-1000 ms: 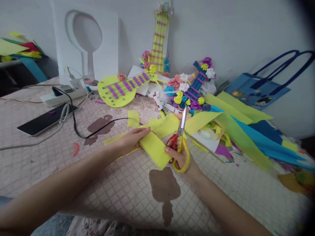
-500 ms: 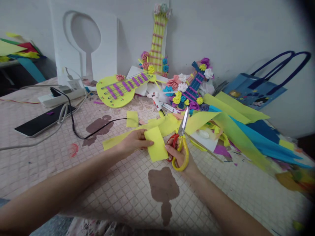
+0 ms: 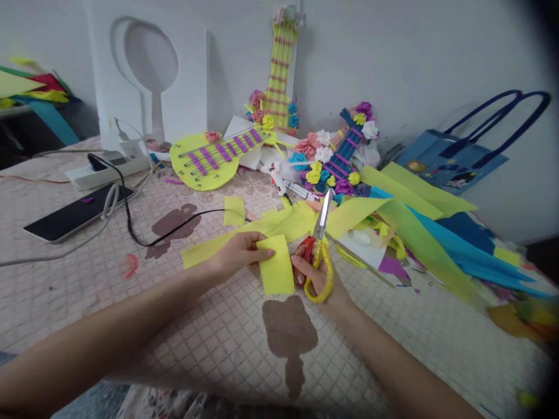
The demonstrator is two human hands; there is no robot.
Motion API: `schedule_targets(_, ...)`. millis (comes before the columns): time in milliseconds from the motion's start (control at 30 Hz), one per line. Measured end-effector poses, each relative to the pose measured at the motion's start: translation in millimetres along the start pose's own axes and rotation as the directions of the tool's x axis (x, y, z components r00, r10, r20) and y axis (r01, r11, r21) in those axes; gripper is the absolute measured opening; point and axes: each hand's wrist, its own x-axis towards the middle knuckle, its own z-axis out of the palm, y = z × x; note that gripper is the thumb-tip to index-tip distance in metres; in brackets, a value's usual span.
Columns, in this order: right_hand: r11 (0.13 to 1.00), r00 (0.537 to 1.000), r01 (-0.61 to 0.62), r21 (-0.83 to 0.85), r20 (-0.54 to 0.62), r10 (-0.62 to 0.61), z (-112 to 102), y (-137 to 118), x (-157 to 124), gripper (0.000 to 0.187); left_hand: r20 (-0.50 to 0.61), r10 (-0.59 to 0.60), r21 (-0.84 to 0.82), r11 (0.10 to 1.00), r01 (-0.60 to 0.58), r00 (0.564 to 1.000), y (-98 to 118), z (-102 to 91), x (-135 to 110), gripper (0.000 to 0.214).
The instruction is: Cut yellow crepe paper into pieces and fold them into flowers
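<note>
My left hand (image 3: 242, 253) pinches a small rectangle of yellow crepe paper (image 3: 278, 270) by its upper left edge, above the table. Just right of that piece, my right hand (image 3: 317, 276) is closed on a pair of scissors (image 3: 321, 250) with red and yellow handles. The scissor blades point up and away, and look closed together. Behind both hands a long yellow paper strip (image 3: 205, 249) lies across the table. A smaller yellow paper square (image 3: 234, 210) rests beyond it.
At the back lie a yellow paper guitar (image 3: 205, 166), a glue gun (image 3: 276, 176) and a blue flower-covered piece (image 3: 345, 154). Yellow and blue paper strips (image 3: 454, 244) spread to the right near a blue bag (image 3: 449, 160). Left are a phone (image 3: 78, 212), cables and a power strip (image 3: 107, 169).
The yellow paper rectangle has turned to hang straighter, its lower end swinging left and slightly down. My right thumb has come away from its edge. The scissors have tipped slightly left.
</note>
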Motion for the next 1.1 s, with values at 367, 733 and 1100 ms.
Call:
schedule_targets(367, 0.999, 1.000, -0.007, -0.032, -0.011, 0.007, 4, -7, -6, 0.026, -0.040, 0.065, 0.054, 0.997, -0.063, 0.997, 3, 3.5, -1, 0.034)
schedule_targets(733, 0.989, 1.000, -0.017, -0.146, 0.020, 0.020, 11, -10, -13, 0.023, 0.017, 0.020, 0.096, 0.995, -0.021, 1.000, 11, 5.8, -3, 0.034)
schedule_targets(1100, 0.943, 0.994, 0.048, -0.328, 0.112, -0.011, 16, -24, -18, 0.021, 0.048, 0.044, 0.174, 0.983, -0.051, 0.998, 10, 3.1, 0, 0.034)
